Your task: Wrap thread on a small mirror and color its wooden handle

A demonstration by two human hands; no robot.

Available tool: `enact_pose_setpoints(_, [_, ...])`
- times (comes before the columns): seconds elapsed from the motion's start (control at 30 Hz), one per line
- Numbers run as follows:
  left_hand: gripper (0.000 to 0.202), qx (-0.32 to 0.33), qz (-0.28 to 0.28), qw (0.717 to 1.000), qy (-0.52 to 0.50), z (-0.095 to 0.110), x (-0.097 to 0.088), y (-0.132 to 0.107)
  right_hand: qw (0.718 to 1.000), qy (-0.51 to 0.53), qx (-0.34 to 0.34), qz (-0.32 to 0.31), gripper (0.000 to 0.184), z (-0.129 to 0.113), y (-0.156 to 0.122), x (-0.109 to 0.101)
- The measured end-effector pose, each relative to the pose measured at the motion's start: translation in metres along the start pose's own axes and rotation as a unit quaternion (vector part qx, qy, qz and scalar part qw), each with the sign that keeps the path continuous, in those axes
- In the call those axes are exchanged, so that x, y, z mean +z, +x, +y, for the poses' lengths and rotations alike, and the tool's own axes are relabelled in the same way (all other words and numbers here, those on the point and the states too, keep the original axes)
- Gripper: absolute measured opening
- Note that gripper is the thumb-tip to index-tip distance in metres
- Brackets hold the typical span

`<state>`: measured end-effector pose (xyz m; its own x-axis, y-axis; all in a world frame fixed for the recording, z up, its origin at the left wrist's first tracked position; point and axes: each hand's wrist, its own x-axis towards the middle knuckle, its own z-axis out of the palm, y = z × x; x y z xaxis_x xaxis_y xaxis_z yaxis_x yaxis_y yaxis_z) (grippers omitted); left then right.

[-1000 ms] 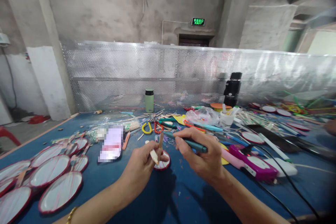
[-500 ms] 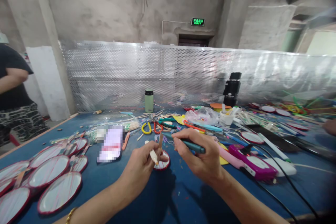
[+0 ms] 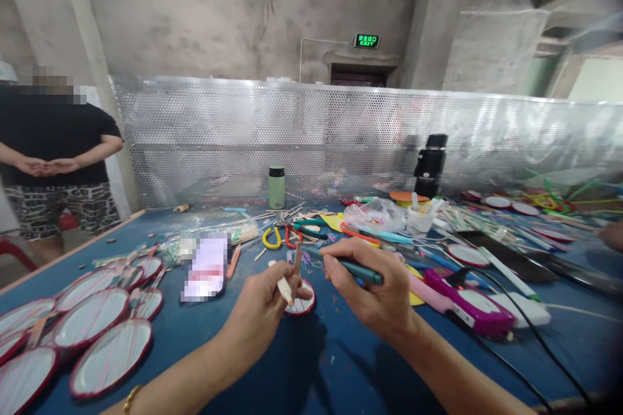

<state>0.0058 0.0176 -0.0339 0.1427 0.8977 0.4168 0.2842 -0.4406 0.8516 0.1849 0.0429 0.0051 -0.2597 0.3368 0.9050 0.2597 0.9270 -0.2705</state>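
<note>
My left hand is closed on a flat wooden craft stick that stands upright between the fingers. A pale pointed stick, perhaps a pen, also pokes out of this hand toward me. In my right hand is a teal pen, its tip end pointing left close to the craft stick. I cannot tell whether the two touch. Behind and below my left fingers lies a small round disc with a red rim, partly hidden by the hand.
Several red-rimmed round discs lie at left, near a phone. Yellow-handled pliers, a green bottle and a black flask are farther back. A magenta device and black cables lie right. A person stands beyond the table.
The person at far left has come farther into view, turned, with hands together. My right hand and pen have shifted very slightly; my left hand looks still.
</note>
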Motion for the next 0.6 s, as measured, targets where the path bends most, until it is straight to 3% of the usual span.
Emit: enact_pose_setpoints(0.6, [0.024,0.008,-0.002,1.000,0.017,0.0003,-0.0010,-0.0009,1.000,0.000,0.004,0.002,0.013,-0.0004,-0.0005,-0.0005])
